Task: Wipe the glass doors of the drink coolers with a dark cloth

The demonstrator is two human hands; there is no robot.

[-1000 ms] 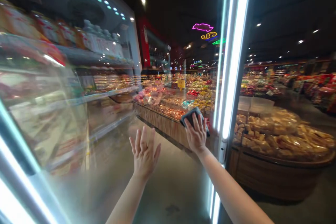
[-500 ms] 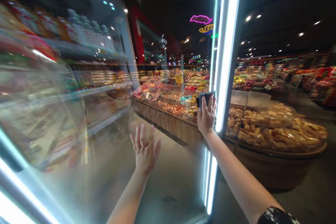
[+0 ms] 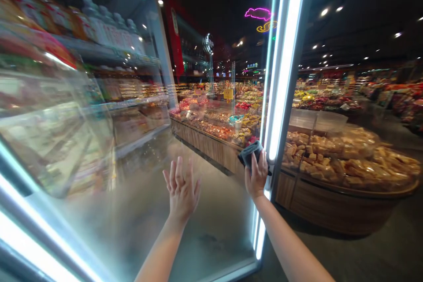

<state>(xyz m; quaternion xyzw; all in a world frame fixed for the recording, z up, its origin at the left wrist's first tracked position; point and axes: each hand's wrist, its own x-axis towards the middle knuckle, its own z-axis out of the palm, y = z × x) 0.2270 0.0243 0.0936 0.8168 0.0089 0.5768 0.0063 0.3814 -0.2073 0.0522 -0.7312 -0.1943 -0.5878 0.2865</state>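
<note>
I note the right hand [image 3: 257, 174] with fingers extended and slightly bent over a dark cloth [image 3: 249, 153], which it has hold of. The cloth is at the right side of the glass pane [image 3: 211, 216], just beside the bright light strip [image 3: 288, 61]. I find the left hand [image 3: 182, 191] spread wide and holding nothing; palm contact with the pane I cannot confirm. Far right: a bin [image 3: 333, 205] of packaged goods [image 3: 343, 163].
</note>
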